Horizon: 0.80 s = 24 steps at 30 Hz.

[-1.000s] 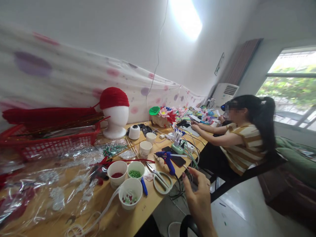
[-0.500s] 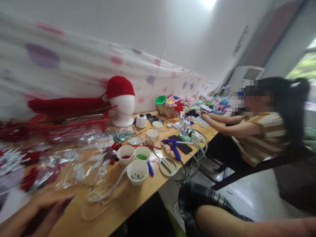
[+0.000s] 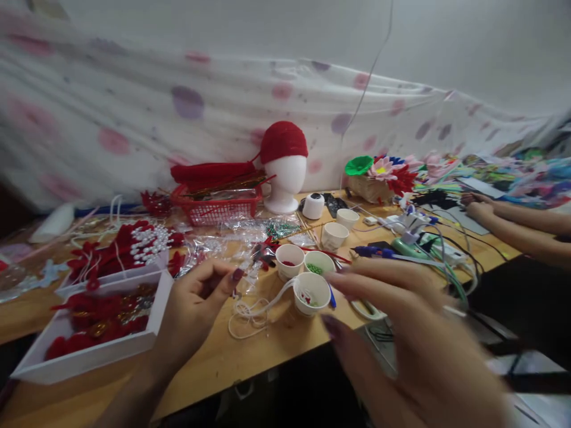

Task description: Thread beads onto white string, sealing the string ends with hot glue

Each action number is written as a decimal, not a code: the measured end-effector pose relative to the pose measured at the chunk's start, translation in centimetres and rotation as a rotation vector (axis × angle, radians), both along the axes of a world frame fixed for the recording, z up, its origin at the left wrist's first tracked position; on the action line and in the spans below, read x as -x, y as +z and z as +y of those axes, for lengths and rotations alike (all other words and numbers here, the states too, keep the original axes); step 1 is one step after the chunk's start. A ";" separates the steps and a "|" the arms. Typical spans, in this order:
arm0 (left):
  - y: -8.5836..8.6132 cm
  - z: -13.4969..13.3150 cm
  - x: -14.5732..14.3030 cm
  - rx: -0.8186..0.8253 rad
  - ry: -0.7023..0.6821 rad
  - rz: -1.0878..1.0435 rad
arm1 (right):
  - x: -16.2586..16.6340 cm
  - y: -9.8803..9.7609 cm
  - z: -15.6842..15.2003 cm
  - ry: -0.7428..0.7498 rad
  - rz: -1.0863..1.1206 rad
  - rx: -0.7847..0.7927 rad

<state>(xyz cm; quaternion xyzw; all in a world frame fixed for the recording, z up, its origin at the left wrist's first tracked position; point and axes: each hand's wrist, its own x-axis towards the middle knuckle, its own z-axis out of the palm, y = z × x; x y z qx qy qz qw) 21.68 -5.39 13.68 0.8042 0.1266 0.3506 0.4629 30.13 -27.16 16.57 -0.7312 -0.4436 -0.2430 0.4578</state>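
Observation:
My left hand (image 3: pixel 194 306) is raised over the table, thumb and forefinger pinched together; whatever they hold, if anything, is too small to make out. A thin white cord (image 3: pixel 247 312) lies in loose loops just right of those fingertips. Closer to the camera, my right hand (image 3: pixel 414 333) is blurred, its thumb apart from the fingers, with nothing seen between them. Past its fingertips stand a paper cup of red and pale beads (image 3: pixel 311 299), a cup of green beads (image 3: pixel 317 266) and a cup of red beads (image 3: pixel 288 263). A blue pen (image 3: pixel 332 297) lies beside them.
A white box (image 3: pixel 102 351) of red decorations sits at left. Behind are a red basket (image 3: pixel 218 211) and a foam head (image 3: pixel 283 178) with a red cap. Partly covered scissors (image 3: pixel 368 310), a glue gun (image 3: pixel 375 252) and cables lie right. Another person's hands (image 3: pixel 479 205) work farther right.
The view has swung left, bringing the white box into sight. Both my hands are now raised in front of the cups; the left was low at the table's left before.

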 end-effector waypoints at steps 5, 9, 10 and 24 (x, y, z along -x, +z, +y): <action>0.2 -0.4 0.4 -0.046 -0.052 -0.007 | -2.1 -1.3 5.5 0.270 0.130 0.181; -0.2 -0.5 0.2 -0.173 -0.058 -0.018 | -2.3 -2.7 6.6 0.313 0.186 0.200; -0.4 -0.4 0.1 -0.209 -0.059 -0.031 | -2.3 -2.8 6.7 0.321 0.179 0.203; -3.8 0.0 1.6 -0.421 -0.013 -0.194 | -1.9 -4.1 7.8 0.356 0.174 0.175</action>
